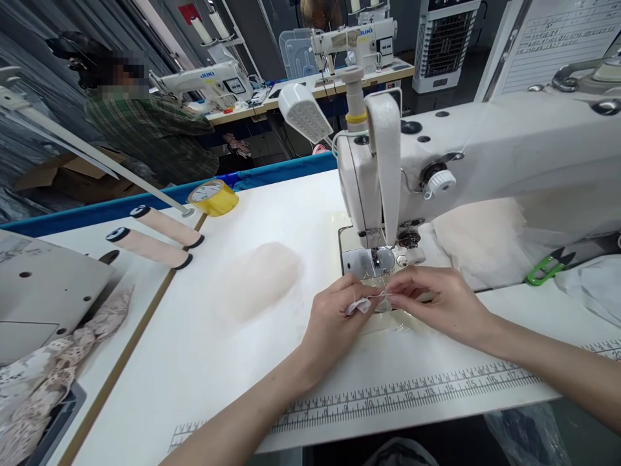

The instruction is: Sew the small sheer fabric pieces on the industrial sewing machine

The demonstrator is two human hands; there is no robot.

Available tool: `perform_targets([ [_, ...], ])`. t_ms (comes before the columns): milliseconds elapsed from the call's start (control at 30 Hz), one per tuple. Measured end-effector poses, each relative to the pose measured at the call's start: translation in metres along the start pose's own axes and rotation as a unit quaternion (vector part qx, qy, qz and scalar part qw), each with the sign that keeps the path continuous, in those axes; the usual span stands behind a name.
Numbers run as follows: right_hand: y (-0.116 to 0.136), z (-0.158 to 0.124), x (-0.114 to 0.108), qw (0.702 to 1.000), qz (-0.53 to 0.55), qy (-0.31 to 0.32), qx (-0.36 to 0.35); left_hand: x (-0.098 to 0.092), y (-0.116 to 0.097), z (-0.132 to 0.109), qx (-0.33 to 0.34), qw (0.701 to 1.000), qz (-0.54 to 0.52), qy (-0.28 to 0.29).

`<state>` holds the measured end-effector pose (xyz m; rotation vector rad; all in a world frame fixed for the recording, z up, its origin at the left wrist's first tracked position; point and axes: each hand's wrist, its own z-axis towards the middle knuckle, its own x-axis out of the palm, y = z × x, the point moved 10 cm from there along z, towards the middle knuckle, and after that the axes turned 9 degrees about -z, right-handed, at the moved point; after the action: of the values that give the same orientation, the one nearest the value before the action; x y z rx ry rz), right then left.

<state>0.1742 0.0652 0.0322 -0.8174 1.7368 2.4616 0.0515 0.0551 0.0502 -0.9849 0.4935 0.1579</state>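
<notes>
cloth scrap (358, 306): white | sewing machine (490, 145): white | spools (148, 248): peach, black ends | tape roll (222, 202): yellow | shirt (140, 129): green plaid

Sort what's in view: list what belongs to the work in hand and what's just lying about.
Seemingly in use:
small white fabric, pinched by the left hand and right hand
nearest sewing machine, its needle just beyond the hands

Apparently lying about:
yellow tape roll
two pale pink thread spools
green snips, untouched
patterned fabric

Left of the fingers (410, 277), two peach thread spools (149, 248) and one yellow tape roll (220, 199); right, green thread snips (544, 268) (just one pair); far beyond, two JUKI sewing machines (209, 84), one air cooler (444, 48).
</notes>
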Motion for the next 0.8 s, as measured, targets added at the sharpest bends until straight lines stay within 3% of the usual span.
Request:
perform_targets([
  [800, 0.0039, 0.0002, -0.0016, 0.999, -0.043, -0.006, -0.017, -0.0006, -0.0013, -0.0001, 0.002, 1.0, 0.003, -0.004],
])
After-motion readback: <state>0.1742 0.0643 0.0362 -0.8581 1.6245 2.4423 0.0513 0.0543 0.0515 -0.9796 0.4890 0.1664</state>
